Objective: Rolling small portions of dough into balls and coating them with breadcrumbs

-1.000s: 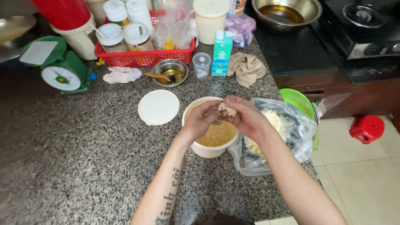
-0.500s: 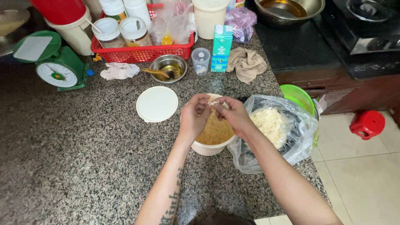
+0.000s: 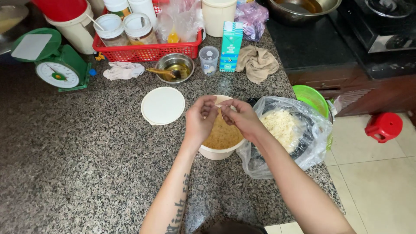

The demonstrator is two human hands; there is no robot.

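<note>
I see speckled grey granite tabletop (image 3: 78,173) filling most of view, even indoor light, no hard shadows. Far right, black hob surface (image 3: 312,43) with stove corner (image 3: 385,21) at top edge. Below it, dark wooden cabinet front (image 3: 372,93). Floor at right: pale cream tiles (image 3: 381,182), thin grout lines showing. Small red plastic stool (image 3: 383,126) standing on tiles near cabinet. Tabletop edge runs diagonally down right side, floor beyond it. No wall or window visible to me.

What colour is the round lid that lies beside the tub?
The lid is plain white, seen best in the head view.
</note>
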